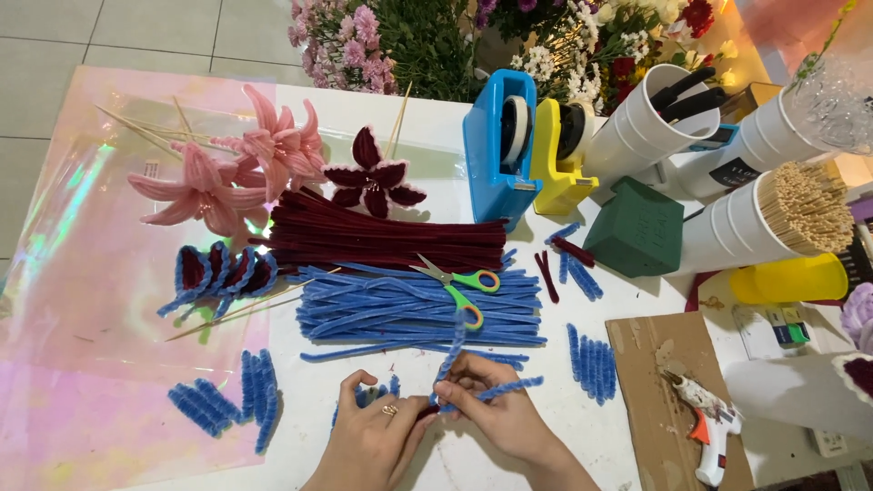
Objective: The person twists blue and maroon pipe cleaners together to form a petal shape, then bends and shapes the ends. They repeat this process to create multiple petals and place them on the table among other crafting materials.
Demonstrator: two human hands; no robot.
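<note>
- white table [436, 127] holds everything, with a big iridescent pinkish sheet [82, 300] spread over its left part
- landmark: the fat pile of blue pipe cleaners [400, 314] mid-table, green-and-yellow scissors [459, 284] lying on top of it
- directly behind that pile, a dark red pipe cleaner bundle [382, 236]; further back, pink fuzzy lilies [227, 173] and a dark red one [371, 177]
- back right of the pile, blue tape dispenser [498, 150] and a yellow one [559, 159]
- right of the pile, cardboard with a glue gun [709, 423]
- just in front of the pile, left hand [373, 441] and right hand [496, 405] almost touching, both grips pinched narrow on one bent blue pipe cleaner [473, 393]
</note>
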